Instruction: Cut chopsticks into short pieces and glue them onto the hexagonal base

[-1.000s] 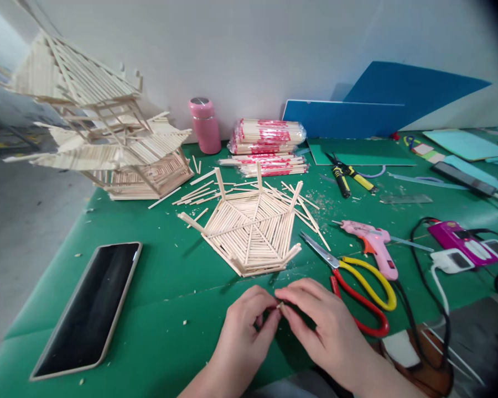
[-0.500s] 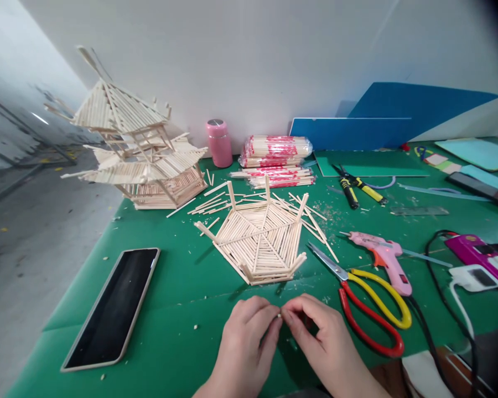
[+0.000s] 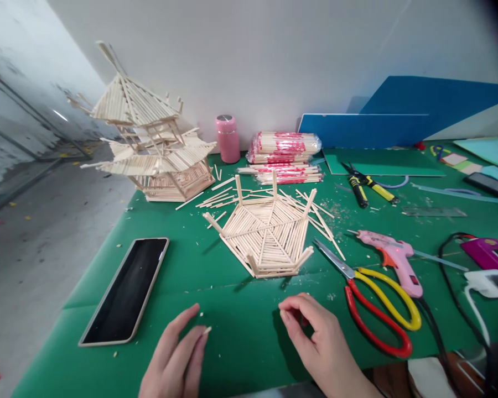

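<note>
Posts are up around the stick floor on the desk; gaps between are bare. Nearer than the floor, left hand seems to pinch a stick bit; right hand pinches, can't tell what.

I have my left hand low at seven o'clock, pointing finger held out. My right hand is at five o'clock, thumb and finger tips pinched together.
</note>
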### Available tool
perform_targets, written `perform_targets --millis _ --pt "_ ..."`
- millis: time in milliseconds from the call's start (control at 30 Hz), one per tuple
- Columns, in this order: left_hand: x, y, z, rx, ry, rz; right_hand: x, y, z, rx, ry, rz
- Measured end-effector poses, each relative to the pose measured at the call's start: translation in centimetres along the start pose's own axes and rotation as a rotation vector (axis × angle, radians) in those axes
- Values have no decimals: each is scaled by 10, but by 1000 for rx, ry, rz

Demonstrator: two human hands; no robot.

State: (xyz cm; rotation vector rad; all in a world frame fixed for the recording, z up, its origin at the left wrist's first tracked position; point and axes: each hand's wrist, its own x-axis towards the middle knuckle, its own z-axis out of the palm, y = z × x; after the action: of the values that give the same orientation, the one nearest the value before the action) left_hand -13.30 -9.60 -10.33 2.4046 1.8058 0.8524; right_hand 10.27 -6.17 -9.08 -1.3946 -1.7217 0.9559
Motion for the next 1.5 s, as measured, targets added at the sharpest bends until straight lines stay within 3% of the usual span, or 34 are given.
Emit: perform_targets --millis 133,300,467,567,700,800,967,1100,1300,1500 --pt "-12 2 -4 41 -143 -69 1 -3 4 -4 -32 -33" --pt "-5 17 6 -25 -214 -93 0 -6 6 -24 -76 -48" --pt "13 36 16 -308 -255 -110 1 -5 9 -99 -98 -68" --pt "22 47 23 -530 -279 -211 7 -4 11 -176 -117 -81" --pt "25 50 28 -819 -127 -451 18 -6 17 -255 -168 -124" --pt "26 41 24 -829 30 -509 25 -10 26 -351 -217 -172" --pt "29 23 12 -538 76 -399 33 -15 42 -495 -236 -227" --pt "37 21 9 -361 15 -218 29 -10 33 -547 -225 -243" --pt "59 33 20 -324 -119 32 20 4 8 -545 -172 -217" --pt "69 38 31 -280 -228 76 17 6 8 -483 -153 -223"
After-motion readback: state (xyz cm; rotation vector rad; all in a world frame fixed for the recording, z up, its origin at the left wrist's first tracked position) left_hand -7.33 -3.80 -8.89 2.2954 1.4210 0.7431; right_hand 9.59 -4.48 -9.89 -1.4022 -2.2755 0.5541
